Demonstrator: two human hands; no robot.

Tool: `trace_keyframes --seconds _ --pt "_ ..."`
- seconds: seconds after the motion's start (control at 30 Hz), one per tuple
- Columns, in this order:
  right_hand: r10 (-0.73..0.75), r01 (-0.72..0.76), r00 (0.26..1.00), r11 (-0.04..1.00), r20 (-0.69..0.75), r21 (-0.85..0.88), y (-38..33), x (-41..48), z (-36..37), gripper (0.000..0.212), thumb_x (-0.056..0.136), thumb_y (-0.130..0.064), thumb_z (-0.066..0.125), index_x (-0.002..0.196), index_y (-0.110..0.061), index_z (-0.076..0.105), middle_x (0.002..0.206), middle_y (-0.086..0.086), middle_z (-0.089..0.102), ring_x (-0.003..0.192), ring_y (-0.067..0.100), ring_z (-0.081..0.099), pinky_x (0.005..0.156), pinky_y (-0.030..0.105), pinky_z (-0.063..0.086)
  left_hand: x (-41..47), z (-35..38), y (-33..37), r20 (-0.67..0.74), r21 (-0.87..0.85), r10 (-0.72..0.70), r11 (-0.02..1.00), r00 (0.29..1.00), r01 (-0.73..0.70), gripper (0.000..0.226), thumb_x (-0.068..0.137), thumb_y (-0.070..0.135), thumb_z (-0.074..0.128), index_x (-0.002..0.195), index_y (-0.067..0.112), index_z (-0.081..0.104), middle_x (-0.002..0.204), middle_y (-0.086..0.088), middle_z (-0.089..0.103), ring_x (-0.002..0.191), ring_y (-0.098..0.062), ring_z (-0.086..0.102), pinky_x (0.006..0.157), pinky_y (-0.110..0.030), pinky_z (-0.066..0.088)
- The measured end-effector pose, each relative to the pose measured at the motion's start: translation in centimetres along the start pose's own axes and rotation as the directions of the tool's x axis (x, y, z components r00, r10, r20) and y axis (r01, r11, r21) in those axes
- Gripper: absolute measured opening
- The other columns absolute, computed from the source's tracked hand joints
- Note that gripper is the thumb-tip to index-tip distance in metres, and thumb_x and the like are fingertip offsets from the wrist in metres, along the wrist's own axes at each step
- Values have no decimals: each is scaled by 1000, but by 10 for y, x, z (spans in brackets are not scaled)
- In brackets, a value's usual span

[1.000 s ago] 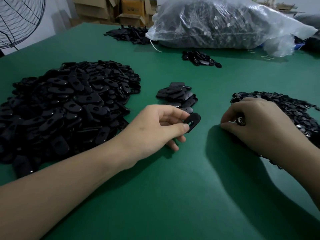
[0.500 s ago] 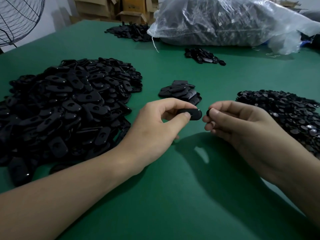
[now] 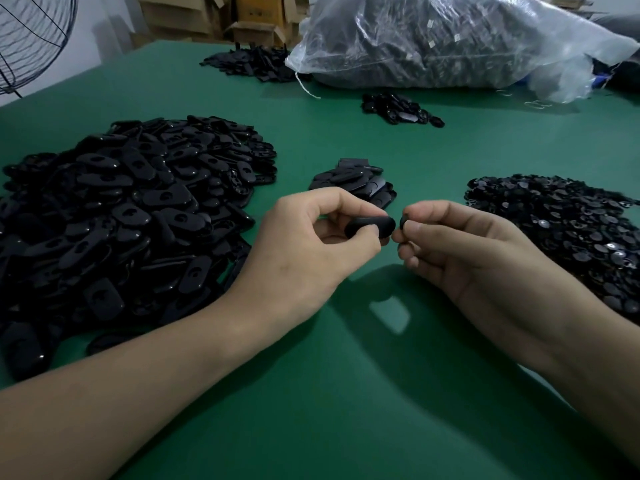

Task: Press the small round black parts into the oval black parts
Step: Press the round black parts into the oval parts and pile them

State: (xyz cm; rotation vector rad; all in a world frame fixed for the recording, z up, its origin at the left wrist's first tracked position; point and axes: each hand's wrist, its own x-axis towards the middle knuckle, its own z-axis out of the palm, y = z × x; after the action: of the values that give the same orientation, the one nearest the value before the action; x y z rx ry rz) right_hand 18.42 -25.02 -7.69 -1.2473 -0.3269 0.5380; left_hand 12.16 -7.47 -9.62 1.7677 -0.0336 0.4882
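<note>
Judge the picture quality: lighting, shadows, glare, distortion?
Head view: dim light; the left hand and right hand throw soft dark shadows on the green table; wide-angle bending at the edges; the oval part and small round part they pinch show as near-featureless black; glints on the round-parts pile, sheen on the plastic bag.

Heap of oval parts (image 3: 121, 220) left on table (image 3: 311, 410), heap of small round parts (image 3: 561, 223) right, small stack of oval parts (image 3: 353, 183) between them, plastic bag (image 3: 450, 39) behind
</note>
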Motion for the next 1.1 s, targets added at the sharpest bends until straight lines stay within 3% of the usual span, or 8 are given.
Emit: trace_keyframes --seconds 0.17,0.3,0.43,0.53,0.63,0.8,0.97,1.1 --pt "-17 17 1000 1000 -6 -6 0 0 0 20 71 -12 72 92 -11 71 81 9 71 67 13 64 69 20 56 2 -1 -1 4 -54 18 998 1000 -18 13 87 14 72 96 20 78 91 4 79 88 -14 77 78 -24 58" --pt "-22 22 1000 1000 -12 -20 0 1 -1 19 72 -14 72 91 -11 72 79 6 69 67 13 62 70 20 55 1 -1 -1 26 -57 27 998 999 -26 12 89 14 71 97 18 78 90 2 79 88 -15 76 84 -27 60" --pt "-28 27 1000 999 -9 -22 1 2 -2 18 74 -15 72 91 -11 74 79 4 66 69 13 59 70 21 55 2 -2 -1 33 -76 12 997 999 -9 12 97 8 67 100 12 77 85 3 78 76 -1 72 68 -8 49" --pt "-54 54 999 996 2 -68 2 2 -3 18 75 -18 74 92 -13 74 82 3 68 74 12 62 72 22 56 4 -3 -2 62 -108 -22 994 998 28 14 102 10 57 102 12 71 94 0 80 83 -10 77 63 -16 52" --pt "-91 89 996 989 -9 -118 2 2 -4 19 75 -20 74 93 -13 73 91 6 73 82 14 67 75 24 58 4 -3 -4 74 -143 -46 988 996 56 15 101 13 56 99 12 70 85 -1 78 79 -14 76 62 -23 56" --pt "-175 166 984 965 -26 -202 1 3 -6 19 72 -25 76 89 -19 81 86 5 75 76 12 66 75 22 57 4 -2 -8 70 -86 -18 996 997 24 12 98 14 69 101 18 79 76 6 71 72 -6 66 64 -20 54" --pt "-246 231 969 928 -16 -294 0 4 -10 23 75 -25 75 97 -21 82 82 0 74 78 12 65 73 21 53 4 -2 -9 79 -7 -48 999 996 49 21 103 13 61 108 24 78 82 9 72 77 -3 66 67 -20 55" --pt "-295 276 955 910 -16 -309 0 3 -9 22 73 -25 77 94 -20 80 82 2 74 75 12 66 70 19 52 4 -3 -8 59 -10 -34 999 998 35 16 100 15 67 105 22 80 83 6 77 74 -5 69 66 -20 55"
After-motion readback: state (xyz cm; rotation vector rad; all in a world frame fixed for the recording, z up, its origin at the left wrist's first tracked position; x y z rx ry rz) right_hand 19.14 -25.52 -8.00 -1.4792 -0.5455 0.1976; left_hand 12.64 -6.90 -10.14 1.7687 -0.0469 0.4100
